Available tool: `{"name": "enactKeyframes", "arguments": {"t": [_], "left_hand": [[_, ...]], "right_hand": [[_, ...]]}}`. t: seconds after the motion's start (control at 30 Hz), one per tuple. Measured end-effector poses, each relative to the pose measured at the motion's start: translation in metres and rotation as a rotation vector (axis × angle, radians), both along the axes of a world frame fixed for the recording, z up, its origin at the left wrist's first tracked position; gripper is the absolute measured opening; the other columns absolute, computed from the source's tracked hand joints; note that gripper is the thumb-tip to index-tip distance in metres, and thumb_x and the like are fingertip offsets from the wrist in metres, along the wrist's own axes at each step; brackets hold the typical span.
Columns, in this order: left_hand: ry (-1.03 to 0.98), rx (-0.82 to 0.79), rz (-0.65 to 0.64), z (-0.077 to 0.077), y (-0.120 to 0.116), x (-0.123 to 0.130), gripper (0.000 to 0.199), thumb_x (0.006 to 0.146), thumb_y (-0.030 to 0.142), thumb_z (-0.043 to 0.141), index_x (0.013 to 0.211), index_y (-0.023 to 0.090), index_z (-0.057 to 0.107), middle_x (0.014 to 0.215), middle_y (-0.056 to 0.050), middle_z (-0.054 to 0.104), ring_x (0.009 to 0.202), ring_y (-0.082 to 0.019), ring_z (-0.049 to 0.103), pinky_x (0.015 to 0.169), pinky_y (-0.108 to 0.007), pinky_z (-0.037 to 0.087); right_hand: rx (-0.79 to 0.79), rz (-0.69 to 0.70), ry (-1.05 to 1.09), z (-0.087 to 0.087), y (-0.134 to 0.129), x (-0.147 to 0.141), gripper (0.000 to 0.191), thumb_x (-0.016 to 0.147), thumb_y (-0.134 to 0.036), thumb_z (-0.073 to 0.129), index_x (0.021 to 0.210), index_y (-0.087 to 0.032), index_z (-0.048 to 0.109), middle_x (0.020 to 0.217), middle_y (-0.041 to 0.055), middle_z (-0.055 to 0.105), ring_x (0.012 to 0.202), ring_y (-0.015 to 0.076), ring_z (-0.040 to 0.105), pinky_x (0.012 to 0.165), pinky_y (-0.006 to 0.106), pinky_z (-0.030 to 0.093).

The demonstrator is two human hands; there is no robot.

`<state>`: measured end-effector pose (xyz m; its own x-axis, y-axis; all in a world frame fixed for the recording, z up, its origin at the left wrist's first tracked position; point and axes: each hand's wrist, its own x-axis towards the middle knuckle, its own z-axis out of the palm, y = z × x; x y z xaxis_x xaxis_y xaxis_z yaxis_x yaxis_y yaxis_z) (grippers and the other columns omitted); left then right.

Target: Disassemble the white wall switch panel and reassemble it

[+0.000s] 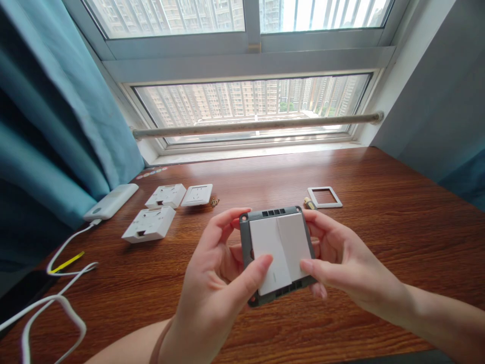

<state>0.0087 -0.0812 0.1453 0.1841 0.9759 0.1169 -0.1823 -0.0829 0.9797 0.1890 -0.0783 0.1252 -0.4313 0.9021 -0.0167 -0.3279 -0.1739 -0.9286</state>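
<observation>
Between my two hands, above the table, is a wall switch [270, 247] with two white rockers in a dark grey frame, tilted and facing me. My left hand [223, 273] grips its left side, thumb pressed on the left rocker. On the other side my right hand [337, 253] holds the edge, its thumb at the right rocker's lower corner. Fingers of both hands go behind the switch, where its back is hidden. Beyond the right hand lie a white square cover frame [336, 196] and a small yellow-and-black object [309, 203], partly hidden.
On the left of the wooden table [212, 323] sit two white mounting boxes [149, 225], a white socket plate [197, 194] and several small screws [214, 202]. A white power bank [111, 202] trails a white cable [76, 230] with a yellow tie [68, 263]. A blue curtain [76, 101] hangs left; a window stands behind.
</observation>
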Motion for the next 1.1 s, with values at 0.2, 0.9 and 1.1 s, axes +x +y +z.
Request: {"name": "enactKeyframes", "arguments": {"t": [0.2,0.9,1.1], "left_hand": [[0.033,-0.014,-0.026,-0.004,0.006,-0.001,0.044,0.075,0.019,0.062,0.113,0.024,0.039,0.077,0.001,0.061,0.05,-0.009,0.058,0.042,-0.017,0.049],[0.183,-0.082,-0.036,-0.115,0.076,0.011,0.05,0.071,0.03,0.064,0.113,0.015,0.041,0.107,-0.009,0.053,0.072,-0.014,0.061,0.054,-0.022,0.05],[0.236,-0.149,-0.133,-0.135,0.08,0.01,0.062,0.069,0.03,0.066,0.12,0.013,0.034,0.103,-0.014,0.058,0.079,-0.02,0.063,0.051,-0.023,0.05]], "right_hand": [[0.008,-0.03,-0.001,-0.003,0.006,-0.003,0.054,0.072,-0.01,0.064,0.119,-0.028,0.044,0.087,0.0004,0.058,0.057,0.0066,0.053,0.039,0.013,0.047],[0.071,-0.179,-0.617,-0.082,0.07,0.009,0.031,0.087,-0.036,0.039,0.104,-0.014,0.053,0.054,-0.0036,0.053,0.035,0.0087,0.051,0.032,0.018,0.041],[0.164,-0.213,-0.746,-0.105,0.073,0.01,0.034,0.087,-0.043,0.035,0.094,-0.016,0.053,0.049,-0.0039,0.052,0.035,0.0115,0.054,0.031,0.018,0.041]]}}
